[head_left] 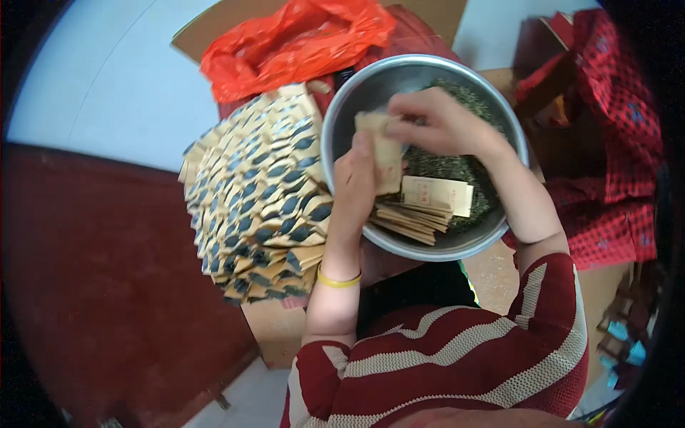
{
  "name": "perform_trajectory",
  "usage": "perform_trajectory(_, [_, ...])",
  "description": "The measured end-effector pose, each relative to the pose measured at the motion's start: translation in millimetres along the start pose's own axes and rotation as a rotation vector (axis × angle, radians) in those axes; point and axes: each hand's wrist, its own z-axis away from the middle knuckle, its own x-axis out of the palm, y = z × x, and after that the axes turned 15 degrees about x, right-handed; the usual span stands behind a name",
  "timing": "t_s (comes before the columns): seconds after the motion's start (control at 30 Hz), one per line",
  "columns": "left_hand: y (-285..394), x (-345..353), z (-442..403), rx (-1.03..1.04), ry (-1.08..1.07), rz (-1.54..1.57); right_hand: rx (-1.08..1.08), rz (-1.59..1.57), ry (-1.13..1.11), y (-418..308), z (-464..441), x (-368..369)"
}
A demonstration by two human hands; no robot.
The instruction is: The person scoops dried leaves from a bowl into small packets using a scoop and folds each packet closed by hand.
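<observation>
My left hand [355, 175] is closed on a tan paper packet [387, 160] with faint red print, held upright over the metal bowl [332, 114]. At the packet's top edge is my right hand [432, 121], its fingers bent together and a little blurred; what they pinch, if anything, cannot be made out. Dark green dried leaves [442, 165] lie in the bowl beneath. Several flat packets [410, 220] are stacked at the bowl's near left side, and a packet with red print [432, 192] rests above them.
Left of the bowl stands a large pile of filled packets [260, 192] with dark openings. Behind it lies a red plastic bag [292, 46]. Red checked cloth [621, 107] hangs at the right. A dark red panel [107, 285] fills the lower left.
</observation>
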Motion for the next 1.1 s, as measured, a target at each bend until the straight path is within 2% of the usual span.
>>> perform_trajectory(0.03, [0, -1, -3, -0.004, 0.021, -0.027, 0.014, 0.044, 0.083, 2, 0, 1])
perform_trajectory(0.07, [-28, -13, -10, 0.217, -0.012, -0.274, -0.024, -0.007, 0.205, 13, -2, 3])
perform_trajectory(0.13, [-23, -3, -8, 0.102, -0.007, -0.239, 0.004, 0.038, 0.394, 13, -4, -8])
perform_trajectory(0.17, [-22, 0, -6, 0.134, -0.059, -0.49, -0.001, -0.111, 0.45, 3, -2, -6])
perform_trajectory(0.23, [-19, 10, -3, 0.123, -0.184, -0.921, 0.095, -0.194, 0.436, -15, 4, -3])
perform_trajectory(0.3, [-42, 13, 1, 0.429, -0.135, -1.1, 0.027, -0.166, 0.276, -34, 12, 11])
perform_trajectory(0.33, [-58, 12, -2, 0.567, -0.09, -1.053, 0.01, -0.114, 0.179, -47, 16, 19])
perform_trajectory(0.37, [-56, 11, 0, 0.571, -0.071, -1.051, -0.215, -0.001, 0.158, -66, 19, 28])
perform_trajectory(0.43, [-47, 12, 1, 0.442, -0.115, -1.05, -0.29, -0.012, 0.043, -87, 26, 48])
perform_trajectory(0.5, [-34, 17, 1, 0.318, -0.166, -1.041, -0.514, 0.12, 0.053, -99, 25, 67])
perform_trajectory(0.57, [-21, 21, 0, 0.194, -0.212, -1.029, -0.557, 0.194, 0.041, -109, 28, 82])
perform_trajectory(0.67, [-6, 20, 2, -0.005, -0.284, -1.015, -0.617, 0.629, 0.015, -109, 28, 112])
perform_trajectory(0.7, [-4, 19, 3, -0.075, -0.311, -1.011, -0.623, 0.629, 0.015, -105, 27, 118])
perform_trajectory(0.73, [-10, 13, 5, -0.075, -0.308, -1.013, -0.622, 0.514, -0.056, -100, 26, 122])
perform_trajectory(0.8, [-56, -9, 12, 0.312, -0.107, -0.713, -0.614, 0.401, -0.127, -99, 24, 117])
perform_trajectory(0.87, [-105, -18, 14, 0.68, 0.061, -0.353, -0.417, 0.393, -0.093, -99, 22, 92])
perform_trajectory(0.9, [-101, -8, 9, 0.85, 0.129, -0.141, -0.332, 0.224, -0.072, -89, 15, 79])
perform_trajectory(0.97, [-66, -2, -3, 0.726, 0.022, -0.96, -0.164, 0.139, 0.145, -64, -1, 57])
perform_trajectory(1.0, [-46, 1, -5, 0.492, 0.0, -0.886, -0.055, 0.082, 0.115, -52, -8, 41])
perform_trajectory(1.03, [-34, 3, -5, 0.255, -0.024, -0.82, 0.026, 0.185, 0.101, -29, -16, 28])
perform_trajectory(1.1, [-46, -2, -10, 0.214, -0.003, -0.581, 0.203, 0.323, 0.06, 5, -23, 14])
